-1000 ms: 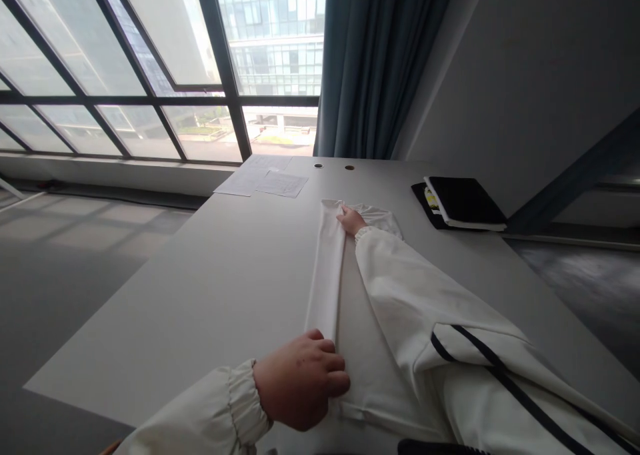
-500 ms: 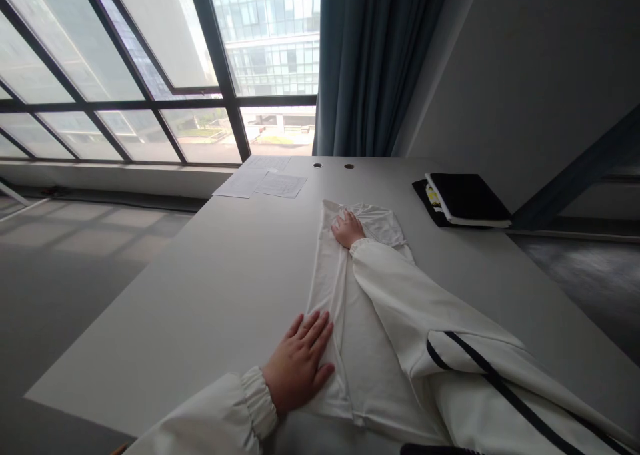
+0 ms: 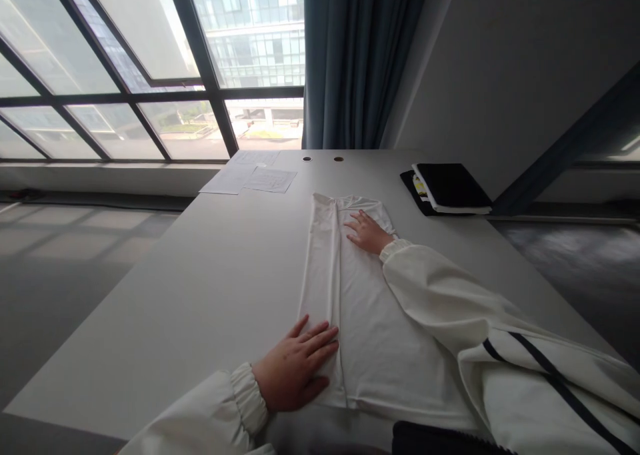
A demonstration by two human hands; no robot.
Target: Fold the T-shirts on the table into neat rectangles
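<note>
A white garment (image 3: 370, 308) lies lengthwise on the white table (image 3: 200, 295), its left side folded over into a long strip. My left hand (image 3: 297, 365) lies flat and open on the near end of that folded strip. My right hand (image 3: 369, 231) rests flat with fingers spread on the far part of the garment, right of the fold. Both arms wear white sleeves; the right sleeve has dark stripes.
Paper sheets (image 3: 255, 175) lie at the table's far left. A black notebook stack (image 3: 447, 188) sits at the far right. Two cable holes (image 3: 323, 159) mark the far edge. Windows and a blue curtain (image 3: 350, 61) stand behind the table.
My left hand went from a closed grip on the fold to lying flat. My right hand let go of the far end and slid right, flattening on the garment.
</note>
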